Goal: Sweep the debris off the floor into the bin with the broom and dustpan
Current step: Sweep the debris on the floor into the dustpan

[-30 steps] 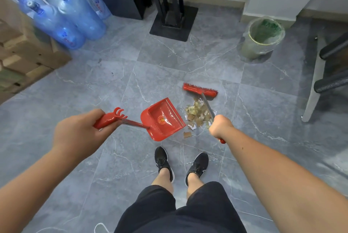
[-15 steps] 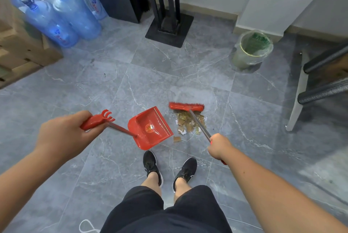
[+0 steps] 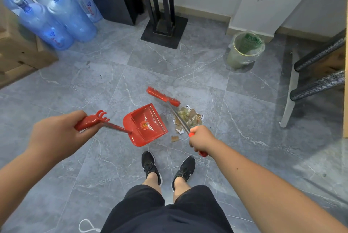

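Debris [image 3: 188, 119] heaped on the floor [image 3: 244, 110] just right of centre frame: paper and leaf scraps, one bit loose at the heap's lower left. None of it inside the dustpan [image 3: 145, 125], held just left of the heap with the open mouth turned toward it; cannot tell whether resting on the tiles or lifted. Broom [image 3: 162, 96] head placed beyond the heap, toward the upper left, shaft slanting across the scraps. Left hand [image 3: 56, 134], fingers wrapped round the dustpan's red handle. Right hand [image 3: 201, 138], fingers clenched round the broom's grip. Bin [image 3: 244, 50] upright and lined, well apart at upper right. Judged early on: scraps gathered into one heap, nothing yet swept into the pan, carrying and tipping into the bin all left to do.
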`<state>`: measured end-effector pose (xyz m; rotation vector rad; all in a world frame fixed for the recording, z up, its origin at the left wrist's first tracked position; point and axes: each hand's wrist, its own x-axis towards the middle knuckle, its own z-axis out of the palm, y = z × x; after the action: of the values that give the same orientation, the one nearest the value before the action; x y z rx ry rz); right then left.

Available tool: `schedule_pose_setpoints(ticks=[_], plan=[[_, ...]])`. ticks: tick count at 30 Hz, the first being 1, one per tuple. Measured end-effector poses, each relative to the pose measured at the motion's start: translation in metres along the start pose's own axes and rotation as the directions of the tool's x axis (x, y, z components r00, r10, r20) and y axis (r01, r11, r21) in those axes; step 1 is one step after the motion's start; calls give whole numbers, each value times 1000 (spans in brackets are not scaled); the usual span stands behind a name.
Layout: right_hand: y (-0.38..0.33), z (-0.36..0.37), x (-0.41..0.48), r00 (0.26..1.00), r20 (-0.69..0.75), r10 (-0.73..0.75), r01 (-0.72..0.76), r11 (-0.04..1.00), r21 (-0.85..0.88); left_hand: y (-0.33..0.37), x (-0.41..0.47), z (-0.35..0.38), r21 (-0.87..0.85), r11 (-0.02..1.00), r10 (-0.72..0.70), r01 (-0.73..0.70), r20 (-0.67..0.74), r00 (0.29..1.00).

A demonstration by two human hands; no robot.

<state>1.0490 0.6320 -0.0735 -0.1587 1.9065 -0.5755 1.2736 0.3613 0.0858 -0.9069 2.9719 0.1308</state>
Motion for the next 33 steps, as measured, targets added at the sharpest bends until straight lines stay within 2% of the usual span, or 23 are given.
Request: schedule_pose_setpoints(ticks=[3,10,16,26,33], plan=[[-19,9,-3,995,88,44,-58,985,163,-4,-4,-3,6,1000,24,-24,-14,1000],[-38,23,1,969,206,135,-193,935,299,-17,-16,-3,20,1000,12,-11,-6,1000],[-46,22,11,928,286,238,-299,935,190,-24,-23,-1,12,1000,-6,5,12,1000],[-16,-5,23,844,307,440,-398,897,-192,-28,-21,4,-38,999,-7,7,10,1000],[-20,-38,28,870,237,433,-395,899,-190,-22,-11,5,-39,999,27,-26,24,999]])
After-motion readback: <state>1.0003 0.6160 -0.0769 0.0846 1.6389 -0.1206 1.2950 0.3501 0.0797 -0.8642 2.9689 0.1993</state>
